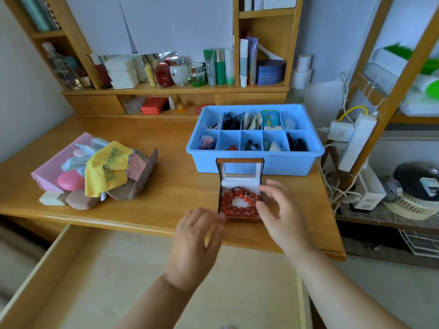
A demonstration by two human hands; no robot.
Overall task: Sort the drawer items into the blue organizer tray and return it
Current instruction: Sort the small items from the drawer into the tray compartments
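The person is working at a small hinged jewellery box (240, 184) that is standing open on the wooden bench (166, 186), just in front of the blue organizer tray (255, 160), its lid upright against the tray's front wall. A red bead bracelet (240, 203) is lying coiled on the box's white lining. The left hand (197, 236) is reaching in from the near left with fingers loosely spread, its fingertips (219, 218) at the box's near left corner; motion blur is hiding whether they are touching it. The right hand (282, 210) is hovering at the box's right side, fingers relaxed and parted, thumb by the beads, gripping nothing that can be made out.

The step in hand is probably either lifting the bracelet out or closing the box. Either way it would go best with the left hand steadying the base, so the light box is not sliding toward the bench's near edge above the open drawer (118, 281). The beads should be gathered as one loop, not dragged by a single strand. The tray's front-row compartment, second from the left, is already showing something red and seems a fitting place.

As for writing, the yellow cloth (107, 167) on the pile at the left is carrying green printed characters and a QR-style square, too small to read. Labels on the shelf bottles (219, 67) are not legible.
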